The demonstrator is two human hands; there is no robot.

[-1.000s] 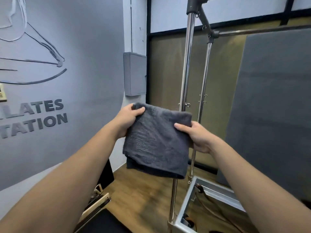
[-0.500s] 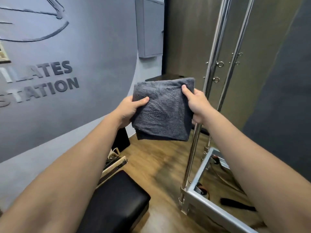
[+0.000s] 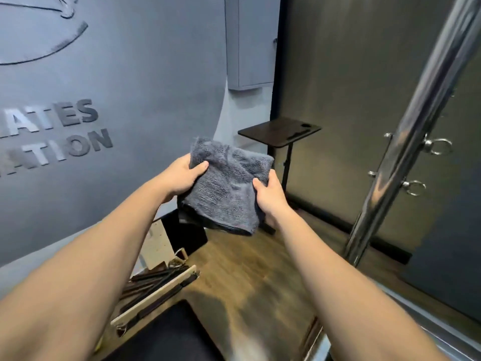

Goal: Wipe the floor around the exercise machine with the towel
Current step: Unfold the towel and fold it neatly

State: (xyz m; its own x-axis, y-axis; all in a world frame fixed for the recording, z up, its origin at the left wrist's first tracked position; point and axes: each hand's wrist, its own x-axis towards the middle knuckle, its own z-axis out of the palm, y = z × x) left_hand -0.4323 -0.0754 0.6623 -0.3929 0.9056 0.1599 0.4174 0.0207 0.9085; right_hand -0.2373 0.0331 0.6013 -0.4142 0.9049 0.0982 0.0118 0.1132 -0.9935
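A folded dark grey towel (image 3: 229,188) hangs in the air in front of me, held between both hands. My left hand (image 3: 182,178) grips its upper left edge, thumb on the front. My right hand (image 3: 270,196) grips its right edge, thumb over the front. The exercise machine's chrome upright pole (image 3: 413,131) with ring hooks rises at the right, and its metal base frame (image 3: 442,332) runs along the lower right. The wooden floor (image 3: 250,272) lies below the towel, between the machine and the wall.
A black padded box (image 3: 171,334) sits at the bottom centre, with wooden boards and straps (image 3: 156,285) beside it on the left. A small black side table (image 3: 279,131) stands in the far corner. A grey wall with raised letters (image 3: 78,121) fills the left.
My view has tilted down and moved closer to the corner. The towel has dropped lower and my right hand has shifted from its top corner down its right edge. The side table has come into view.
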